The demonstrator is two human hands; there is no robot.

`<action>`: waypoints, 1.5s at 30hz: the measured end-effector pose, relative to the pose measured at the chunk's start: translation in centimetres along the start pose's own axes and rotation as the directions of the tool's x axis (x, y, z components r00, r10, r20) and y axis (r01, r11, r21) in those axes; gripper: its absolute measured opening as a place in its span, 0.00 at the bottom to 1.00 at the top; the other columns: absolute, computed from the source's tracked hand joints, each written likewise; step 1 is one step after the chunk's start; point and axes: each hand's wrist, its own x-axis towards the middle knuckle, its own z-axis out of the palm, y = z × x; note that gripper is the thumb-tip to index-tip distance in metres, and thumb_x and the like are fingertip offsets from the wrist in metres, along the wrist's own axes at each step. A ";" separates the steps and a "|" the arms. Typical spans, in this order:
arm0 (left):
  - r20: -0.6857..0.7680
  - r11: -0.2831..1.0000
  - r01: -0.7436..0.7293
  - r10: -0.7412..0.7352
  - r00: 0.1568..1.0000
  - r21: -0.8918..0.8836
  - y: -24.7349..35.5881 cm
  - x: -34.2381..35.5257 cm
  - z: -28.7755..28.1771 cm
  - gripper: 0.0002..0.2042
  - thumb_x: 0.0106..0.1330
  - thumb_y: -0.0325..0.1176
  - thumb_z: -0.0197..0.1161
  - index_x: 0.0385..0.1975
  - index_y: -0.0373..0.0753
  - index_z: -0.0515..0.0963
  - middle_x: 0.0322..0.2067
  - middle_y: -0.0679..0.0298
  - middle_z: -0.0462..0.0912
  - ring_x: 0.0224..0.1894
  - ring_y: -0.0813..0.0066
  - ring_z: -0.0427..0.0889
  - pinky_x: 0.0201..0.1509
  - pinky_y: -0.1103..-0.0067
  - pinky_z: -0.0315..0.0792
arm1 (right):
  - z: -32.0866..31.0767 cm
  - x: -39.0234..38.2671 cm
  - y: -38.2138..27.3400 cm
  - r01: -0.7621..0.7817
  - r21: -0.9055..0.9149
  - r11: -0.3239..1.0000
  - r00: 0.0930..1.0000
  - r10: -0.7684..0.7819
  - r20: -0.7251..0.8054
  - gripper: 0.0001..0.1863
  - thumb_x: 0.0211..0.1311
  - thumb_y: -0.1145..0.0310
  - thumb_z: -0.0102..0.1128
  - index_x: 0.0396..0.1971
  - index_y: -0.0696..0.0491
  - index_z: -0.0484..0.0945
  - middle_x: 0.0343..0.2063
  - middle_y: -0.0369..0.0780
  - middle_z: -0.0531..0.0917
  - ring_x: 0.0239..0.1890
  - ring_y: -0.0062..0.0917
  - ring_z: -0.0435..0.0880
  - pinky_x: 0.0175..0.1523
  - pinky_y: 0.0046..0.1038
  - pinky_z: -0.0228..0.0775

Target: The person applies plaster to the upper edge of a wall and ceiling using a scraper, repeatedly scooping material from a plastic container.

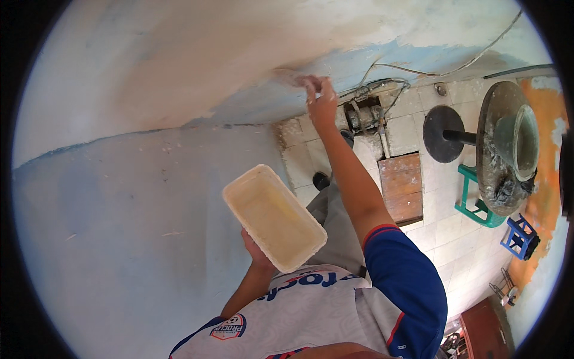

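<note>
My left hand grips a shallow rectangular tub from its left side, in front of my body. The tub is off-white with a crusted rim, and a thin yellowish-white layer coats its bottom. My right hand is stretched out to the wall, its fingers bent together and smeared with white. Blur around the fingertips hides what they hold, if anything. Pale plaster-like patches cover much of the wall, and light blue paint shows beside the hand.
A pump with pipe and cables stands on the tiled floor by the wall. A brown wooden cover lies near it. To the right are a round pedestal table bearing a basin, a green stool and a blue stool.
</note>
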 end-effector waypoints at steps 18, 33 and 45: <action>-0.106 0.999 0.045 -0.048 0.993 -0.029 1.1 -1.1 -0.2 0.31 0.78 0.57 0.36 0.67 0.41 0.69 0.61 0.59 0.79 0.58 0.58 0.81 0.61 0.63 0.79 | -1.9 2.0 1.3 -0.224 -0.171 0.959 0.945 0.171 -0.280 0.12 0.70 0.61 0.64 0.41 0.55 0.81 0.34 0.45 0.86 0.36 0.40 0.87 0.42 0.40 0.78; -0.120 0.999 0.007 -0.014 0.993 -0.054 1.5 -0.8 -3.0 0.31 0.78 0.57 0.39 0.68 0.41 0.68 0.60 0.58 0.79 0.60 0.59 0.80 0.62 0.62 0.78 | -1.5 1.5 3.0 -0.272 -0.051 0.961 0.877 0.226 -0.425 0.18 0.74 0.56 0.60 0.46 0.58 0.79 0.39 0.47 0.85 0.40 0.34 0.85 0.43 0.34 0.78; -0.162 1.000 0.005 -0.006 0.987 -0.005 2.1 -1.4 -0.5 0.30 0.77 0.58 0.40 0.68 0.42 0.68 0.61 0.60 0.79 0.59 0.59 0.81 0.62 0.62 0.78 | -2.8 2.5 2.4 -0.036 -0.165 0.986 0.990 0.013 -0.138 0.15 0.71 0.64 0.64 0.46 0.61 0.78 0.38 0.49 0.84 0.32 0.37 0.86 0.38 0.35 0.79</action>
